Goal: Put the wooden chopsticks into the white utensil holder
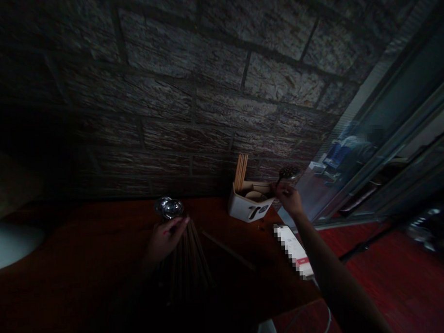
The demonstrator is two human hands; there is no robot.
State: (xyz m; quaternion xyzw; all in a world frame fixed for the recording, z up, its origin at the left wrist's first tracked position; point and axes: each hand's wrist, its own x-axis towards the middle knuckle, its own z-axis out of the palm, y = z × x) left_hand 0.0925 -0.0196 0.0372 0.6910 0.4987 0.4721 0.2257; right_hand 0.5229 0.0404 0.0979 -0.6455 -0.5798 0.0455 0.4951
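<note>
A slotted ladle [289, 172] with a dark, perforated head sticks up at the right end of a white box. My right hand [288, 198] is closed around its handle, just at the box's edge. The white box [241, 212] has a dark mark on its front, and several wooden chopsticks [241, 171] stand upright in its left end. Over the table, my left hand [168, 239] has its fingers closed just below two shiny metal ladle bowls [172, 208]; shadow hides their handles. Several chopsticks [191, 260] lie fanned out beneath and beside this hand.
One more chopstick [228, 249] lies apart on the dark wooden table [118, 223]. A phone [294, 251] with a lit screen and a cable rests near the right edge. Behind rises a stone-block wall [205, 99]; a glass door [352, 147] and red floor [404, 272] are at right.
</note>
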